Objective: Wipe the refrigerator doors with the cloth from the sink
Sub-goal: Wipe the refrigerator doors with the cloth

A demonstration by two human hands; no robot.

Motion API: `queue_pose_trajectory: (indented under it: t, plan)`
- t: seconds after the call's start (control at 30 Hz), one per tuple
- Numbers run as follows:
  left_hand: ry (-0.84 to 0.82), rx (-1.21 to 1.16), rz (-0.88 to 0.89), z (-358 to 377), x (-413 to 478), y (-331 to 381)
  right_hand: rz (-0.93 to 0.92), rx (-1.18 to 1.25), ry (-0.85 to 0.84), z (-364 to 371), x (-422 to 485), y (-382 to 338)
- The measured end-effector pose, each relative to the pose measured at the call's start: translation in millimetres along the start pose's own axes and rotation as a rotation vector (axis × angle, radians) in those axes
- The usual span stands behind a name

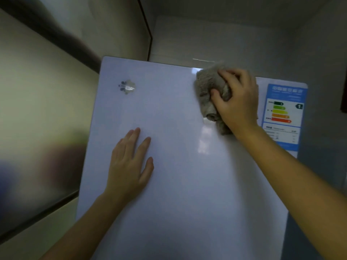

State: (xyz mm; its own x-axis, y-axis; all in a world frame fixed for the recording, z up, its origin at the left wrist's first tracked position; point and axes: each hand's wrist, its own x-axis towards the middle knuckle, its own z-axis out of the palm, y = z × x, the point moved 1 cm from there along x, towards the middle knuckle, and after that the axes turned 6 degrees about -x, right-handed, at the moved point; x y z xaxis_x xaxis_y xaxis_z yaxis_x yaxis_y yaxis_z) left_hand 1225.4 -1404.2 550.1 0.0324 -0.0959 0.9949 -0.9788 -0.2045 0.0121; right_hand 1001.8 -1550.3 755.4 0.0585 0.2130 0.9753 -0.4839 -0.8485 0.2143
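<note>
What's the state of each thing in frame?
Refrigerator door: closed, glossy, being wiped near top.
Cloth: bunched, pressed on the door.
Right hand: gripping the cloth.
Left hand: flat on the door, empty.
Energy label: stuck at upper right.
Silver emblem: fixed upper left.

Pale walls (234,34) form a dim alcove beside a frosted window (37,119).

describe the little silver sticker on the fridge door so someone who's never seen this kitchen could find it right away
Start with the big white refrigerator door that fills the view. Look near its upper left corner, above the flat left hand: there sits the small silver sticker. It is shiny and paw-shaped, unlike the large blue energy label at the upper right.
</note>
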Motion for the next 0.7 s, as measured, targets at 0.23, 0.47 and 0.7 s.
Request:
queue_pose_trajectory:
  t: [0.23,0.47,0.7]
  plan:
    - [-0.03,0.011,-0.028,5.0,-2.8,1.9,-0.602,0.058,-0.242,-7.9,-89.8,-20.2]
    - [-0.09,0.042,-0.05,-1.6,-2.3,5.2,-0.559,-0.013,-0.211,-21.8,-64.2,18.2]
    - [-0.107,0.045,-0.137,-3.6,1.0,22.5,-0.089,0.034,-0.044,-28.5,-32.0,48.4]
